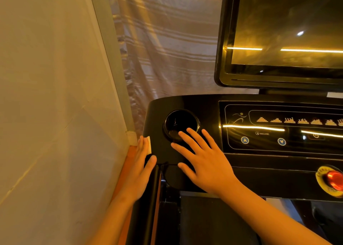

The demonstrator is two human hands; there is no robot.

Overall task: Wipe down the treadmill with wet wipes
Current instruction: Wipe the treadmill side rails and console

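Glossy black treadmill console [194, 103]; left hand [141, 163] flat on white wipe [148, 145]; right hand [202, 163] splayed wide.

Pale wall [46, 96] at left, striped curtain [167, 40] behind, warm amber light, orange floor strip [128, 163]

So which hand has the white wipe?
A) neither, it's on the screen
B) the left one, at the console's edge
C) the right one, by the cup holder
B: the wipe peeks out from under the left hand, while the right hand lies flat, no wipe showing, by the cup holder.
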